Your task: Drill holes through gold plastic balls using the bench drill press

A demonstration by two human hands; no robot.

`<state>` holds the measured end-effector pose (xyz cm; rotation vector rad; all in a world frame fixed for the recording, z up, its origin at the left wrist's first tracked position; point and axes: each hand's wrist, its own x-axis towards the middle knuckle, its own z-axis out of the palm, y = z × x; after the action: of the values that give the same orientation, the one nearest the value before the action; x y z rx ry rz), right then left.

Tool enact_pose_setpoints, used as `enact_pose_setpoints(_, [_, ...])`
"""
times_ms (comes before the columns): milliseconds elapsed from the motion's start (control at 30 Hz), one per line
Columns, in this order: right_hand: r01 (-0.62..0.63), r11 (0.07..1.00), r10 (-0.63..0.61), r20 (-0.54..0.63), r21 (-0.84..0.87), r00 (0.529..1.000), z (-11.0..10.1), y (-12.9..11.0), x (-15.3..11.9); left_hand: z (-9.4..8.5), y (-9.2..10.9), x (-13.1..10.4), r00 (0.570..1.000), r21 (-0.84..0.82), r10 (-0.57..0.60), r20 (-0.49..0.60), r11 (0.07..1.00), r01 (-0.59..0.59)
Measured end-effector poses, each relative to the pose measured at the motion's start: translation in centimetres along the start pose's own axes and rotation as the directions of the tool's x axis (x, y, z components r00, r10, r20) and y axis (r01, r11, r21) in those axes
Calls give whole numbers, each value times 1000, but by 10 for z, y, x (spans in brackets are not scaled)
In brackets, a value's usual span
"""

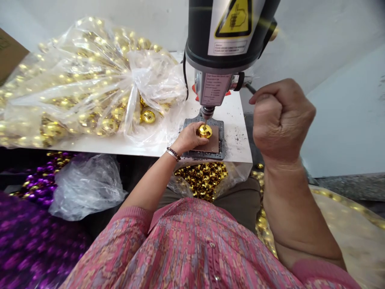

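My left hand (191, 137) grips a shiny gold faceted ball (205, 131) from its left side, fingers behind and thumb in front. The ball rests on a brown square board (210, 145) on the grey metal base (221, 134) of a bench drill press (224, 60). Right above the ball is the thin drill bit (206, 121); whether it has entered the ball I cannot tell. At the right, my right hand (282, 116) is closed in a fist around the drill press's feed handle (250, 88).
A clear plastic bag (90, 80) bulging with gold balls covers the table's left part. Dark shavings dot the white table (237, 116). More gold balls (203, 178) lie in a bag at my lap. Purple balls (36, 237) fill the lower left. Another bag (345, 224) stands at right.
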<state>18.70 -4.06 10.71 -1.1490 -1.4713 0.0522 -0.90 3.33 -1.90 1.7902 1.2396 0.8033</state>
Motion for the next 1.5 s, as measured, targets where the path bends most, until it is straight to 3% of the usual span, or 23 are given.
enact_pose_setpoints(333, [43, 998, -50, -154, -47, 987, 16, 25, -16, 0, 2, -2, 999, 58, -9, 52, 998, 6])
enact_pose_setpoints(633, [89, 996, -92, -214, -26, 972, 34, 47, -37, 1, 9, -4, 998, 87, -31, 58, 996, 26])
enact_pose_setpoints(833, [112, 994, -113, -192, -20, 975, 45, 65, -50, 2, 15, -7, 997, 145, -59, 43, 988, 52])
enact_pose_setpoints(1000, [73, 997, -76, -109, -27, 991, 20, 39, -18, 4, 20, -11, 991, 163, -136, 15, 978, 131])
enact_pose_setpoints(1067, [2, 1000, -2, -72, -8, 997, 11, 22, 9, 4, 22, -14, 992, 170, -125, -4, 978, 124])
enact_pose_setpoints(1133, [-175, 981, 174, 14, 80, 985, 7, 7, 36, 4, 24, -21, 996, 172, -92, -15, 981, 93])
enact_pose_setpoints(1233, [-264, 959, 262, 29, 106, 965, 8, -7, 63, 2, 24, -40, 1000, 156, -30, 1, 987, 29])
enact_pose_setpoints(1367, [-305, 939, 310, -1, 157, 951, 13, -11, 68, -2, 16, -74, 995, 128, 57, 85, 989, -68])
enact_pose_setpoints(1500, [-280, 935, 294, -36, 216, 955, 15, -10, 61, -10, 7, -102, 956, 139, 95, 278, 981, -138])
